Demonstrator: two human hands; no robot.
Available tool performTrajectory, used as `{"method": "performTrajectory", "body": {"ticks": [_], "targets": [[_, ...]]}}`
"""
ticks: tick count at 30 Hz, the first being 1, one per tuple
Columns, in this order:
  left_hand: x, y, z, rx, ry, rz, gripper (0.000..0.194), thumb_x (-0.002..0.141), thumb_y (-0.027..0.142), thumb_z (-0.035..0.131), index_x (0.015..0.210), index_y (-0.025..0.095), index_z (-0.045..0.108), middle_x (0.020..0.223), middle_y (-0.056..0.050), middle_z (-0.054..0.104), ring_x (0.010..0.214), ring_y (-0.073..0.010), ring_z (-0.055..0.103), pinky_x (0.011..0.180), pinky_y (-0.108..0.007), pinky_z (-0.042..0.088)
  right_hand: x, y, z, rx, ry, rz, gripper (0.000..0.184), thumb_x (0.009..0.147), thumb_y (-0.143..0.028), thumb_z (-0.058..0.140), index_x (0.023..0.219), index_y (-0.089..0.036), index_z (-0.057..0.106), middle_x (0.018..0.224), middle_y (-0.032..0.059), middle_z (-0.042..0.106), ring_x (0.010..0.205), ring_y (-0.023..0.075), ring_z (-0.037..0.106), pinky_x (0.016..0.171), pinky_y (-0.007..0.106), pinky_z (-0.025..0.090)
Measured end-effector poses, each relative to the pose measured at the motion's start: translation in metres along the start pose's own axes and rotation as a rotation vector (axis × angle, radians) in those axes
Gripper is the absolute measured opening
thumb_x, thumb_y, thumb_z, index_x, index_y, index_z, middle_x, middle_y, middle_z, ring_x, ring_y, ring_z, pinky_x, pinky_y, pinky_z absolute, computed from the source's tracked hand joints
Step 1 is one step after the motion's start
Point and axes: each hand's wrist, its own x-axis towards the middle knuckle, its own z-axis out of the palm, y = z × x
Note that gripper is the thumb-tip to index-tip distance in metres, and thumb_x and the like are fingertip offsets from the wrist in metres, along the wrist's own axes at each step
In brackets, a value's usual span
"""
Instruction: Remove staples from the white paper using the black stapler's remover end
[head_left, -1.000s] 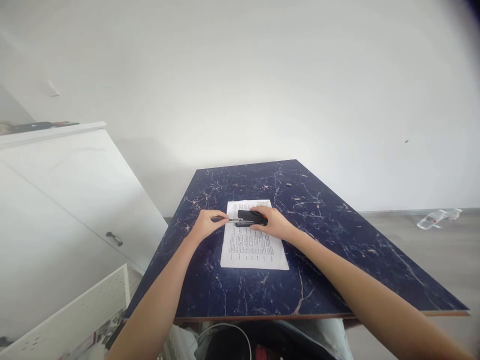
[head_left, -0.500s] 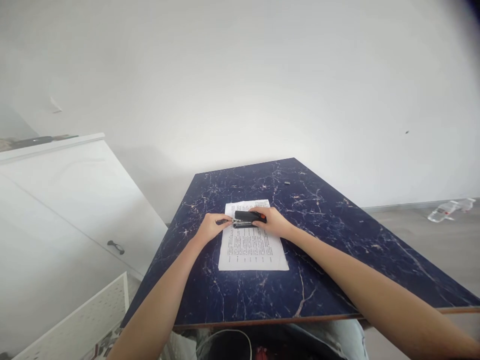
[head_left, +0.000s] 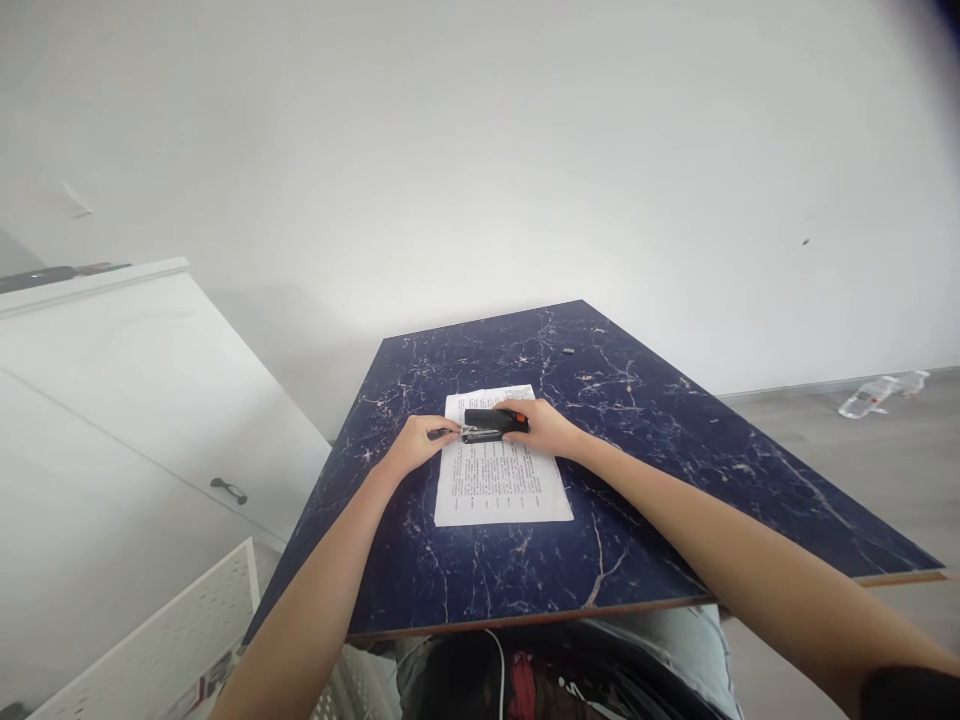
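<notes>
Stapler (head_left: 486, 420) sits between the hands, over the upper part of the paper (head_left: 502, 490), its open end toward the left hand (head_left: 417, 440). The right hand (head_left: 541, 428) grasps its other end, thumb on the near side and fingers on the far side. The left hand's thumb and fingertips come together at the open end, by the metal strip between the two black arms; whether they grip that strip, or something small beside it, I cannot tell.

The chief risk, I judge, lies just ahead of the left fingertips: if the right hand squeezes or its hold slips, the arms could close on them. A push from the left hand that runs off line could make the metal strip jam, or twist the stapler within the right grasp. Any sprung part let go too soon could jump toward the left hand. The paper, below both hands, appears to lie loose on the worktop (head_left: 405, 580), so a forearm or the stapler dragging over it could skew or crease it. The small piece (head_left: 568, 351) beyond the right hand could be knocked away by a careless reach.
</notes>
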Motion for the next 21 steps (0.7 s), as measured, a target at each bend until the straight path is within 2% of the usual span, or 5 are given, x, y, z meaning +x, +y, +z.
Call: {"method": "performTrajectory", "body": {"ticks": [5, 8, 13, 17, 21], "targets": [[-0.008, -0.002, -0.022, -0.169, -0.254, -0.054, 0.046, 0.09, 0.032, 0.071, 0.135, 0.028, 0.07, 0.139, -0.011, 0.068, 0.131, -0.0294, 0.064, 0.113, -0.052, 0.05, 0.0, 0.005, -0.008, 0.015, -0.018, 0.016, 0.047, 0.074, -0.022, 0.08, 0.121, -0.026, 0.073, 0.113, 0.0051, 0.078, 0.105, 0.0271, 0.072, 0.095, 0.039, 0.052], [-0.01, -0.003, -0.028, -0.273, -0.339, -0.092, 0.052, 0.087, 0.028, 0.073, 0.139, 0.026, 0.067, 0.141, -0.012, 0.067, 0.136, -0.0304, 0.06, 0.117, -0.055, 0.045, 0.001, 0.009, -0.013, 0.039, -0.046, 0.018, 0.041, 0.071, -0.023, 0.081, 0.112, -0.024, 0.076, 0.104, 0.0027, 0.078, 0.097, 0.025, 0.072, 0.09, 0.036, 0.051], [0.001, 0.0, -0.005, -0.184, -0.175, -0.078, 0.033, 0.085, 0.025, 0.072, 0.118, 0.026, 0.077, 0.123, -0.009, 0.077, 0.116, -0.0279, 0.073, 0.109, -0.049, 0.053, 0.003, 0.012, -0.017, 0.038, -0.064, 0.03, 0.043, 0.068, -0.026, 0.085, 0.11, -0.024, 0.078, 0.095, 0.0002, 0.077, 0.088, 0.0215, 0.07, 0.083, 0.032, 0.049], [0.012, 0.008, 0.017, -0.074, -0.041, -0.007, 0.03, 0.08, 0.022, 0.076, 0.109, 0.025, 0.078, 0.109, -0.006, 0.08, 0.107, -0.0273, 0.075, 0.104, -0.044, 0.054, 0.004, 0.014, -0.016, 0.056, -0.071, 0.032, 0.045, 0.066, -0.026, 0.086, 0.11, -0.022, 0.079, 0.089, -0.0005, 0.077, 0.083, 0.02, 0.069, 0.08, 0.03, 0.048], [0.017, 0.014, 0.025, -0.015, 0.025, 0.001, 0.028, 0.075, 0.022, 0.079, 0.102, 0.026, 0.075, 0.098, -0.002, 0.08, 0.101, -0.0265, 0.075, 0.1, -0.04, 0.053, 0.006, 0.015, -0.014, 0.126, -0.099, 0.037, 0.047, 0.064, -0.025, 0.087, 0.111, -0.022, 0.079, 0.089, -0.0015, 0.077, 0.084, 0.0197, 0.07, 0.081, 0.029, 0.049]]}}
